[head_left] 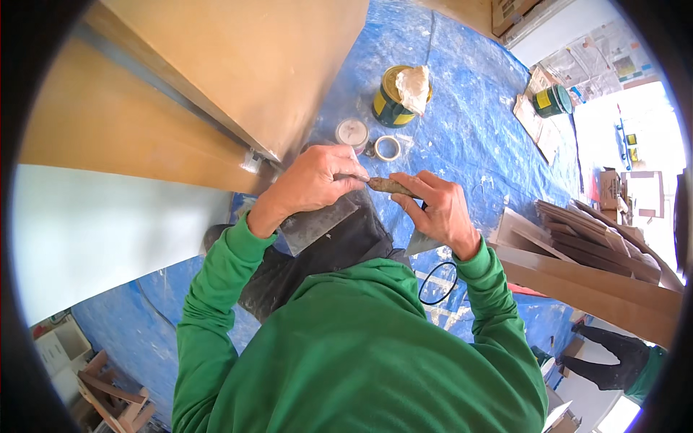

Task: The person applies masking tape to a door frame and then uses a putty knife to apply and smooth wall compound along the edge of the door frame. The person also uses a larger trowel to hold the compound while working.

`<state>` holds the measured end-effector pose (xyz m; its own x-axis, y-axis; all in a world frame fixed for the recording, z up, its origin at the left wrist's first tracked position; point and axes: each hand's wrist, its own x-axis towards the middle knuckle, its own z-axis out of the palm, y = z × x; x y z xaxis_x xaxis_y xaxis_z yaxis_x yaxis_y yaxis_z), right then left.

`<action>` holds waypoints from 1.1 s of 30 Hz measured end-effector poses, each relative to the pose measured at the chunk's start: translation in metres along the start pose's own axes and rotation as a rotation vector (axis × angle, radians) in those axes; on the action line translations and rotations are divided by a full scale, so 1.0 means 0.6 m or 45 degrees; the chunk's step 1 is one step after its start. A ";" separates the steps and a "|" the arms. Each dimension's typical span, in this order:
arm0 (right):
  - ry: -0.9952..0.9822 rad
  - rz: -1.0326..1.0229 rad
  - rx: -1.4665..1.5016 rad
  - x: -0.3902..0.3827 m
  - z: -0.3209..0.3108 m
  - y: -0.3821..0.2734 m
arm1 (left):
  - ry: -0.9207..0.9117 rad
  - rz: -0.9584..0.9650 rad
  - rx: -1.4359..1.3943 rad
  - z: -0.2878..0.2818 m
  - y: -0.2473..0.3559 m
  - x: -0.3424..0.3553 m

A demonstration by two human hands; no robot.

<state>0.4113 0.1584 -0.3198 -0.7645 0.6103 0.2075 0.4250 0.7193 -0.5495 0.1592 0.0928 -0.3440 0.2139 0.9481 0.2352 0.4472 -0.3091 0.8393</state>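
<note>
My left hand (pixel 317 180) is closed on a flat, smeared metal blade (pixel 317 224) hanging beneath it over my dark trousers. Its fingertips meet the narrow end of a tool with a worn, crusted handle (pixel 384 185). My right hand (pixel 437 206) grips that handle between thumb and fingers. A grey triangular blade (pixel 420 242) shows under the right hand, partly hidden. Just beyond my hands on the floor are a white-topped tin (pixel 352 133), a roll of tape (pixel 387 148) and a dark green bucket (pixel 390 102) with a white rag over its rim.
Tan boards (pixel 238 50) stand at left above a white panel (pixel 108 231). Blue plastic sheeting (pixel 476 108) covers the floor. At right are another bucket (pixel 552 101), stacked cardboard (pixel 599 238), a black loop (pixel 438 281) and a person's dark-trousered legs (pixel 613 361).
</note>
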 end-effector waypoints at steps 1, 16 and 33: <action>-0.008 -0.003 -0.054 -0.001 -0.001 -0.004 | 0.015 -0.006 -0.020 0.001 0.002 -0.003; -0.180 0.481 0.677 0.002 0.045 -0.042 | 0.239 -0.107 0.171 0.010 0.010 -0.086; 0.174 0.281 0.510 0.009 0.058 -0.058 | 0.228 -0.462 -0.008 0.028 -0.045 -0.229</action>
<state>0.3757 0.1249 -0.3281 -0.5949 0.7914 0.1406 0.3290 0.3994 -0.8557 0.1323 -0.0303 -0.4074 -0.1116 0.9937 0.0038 0.4605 0.0483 0.8863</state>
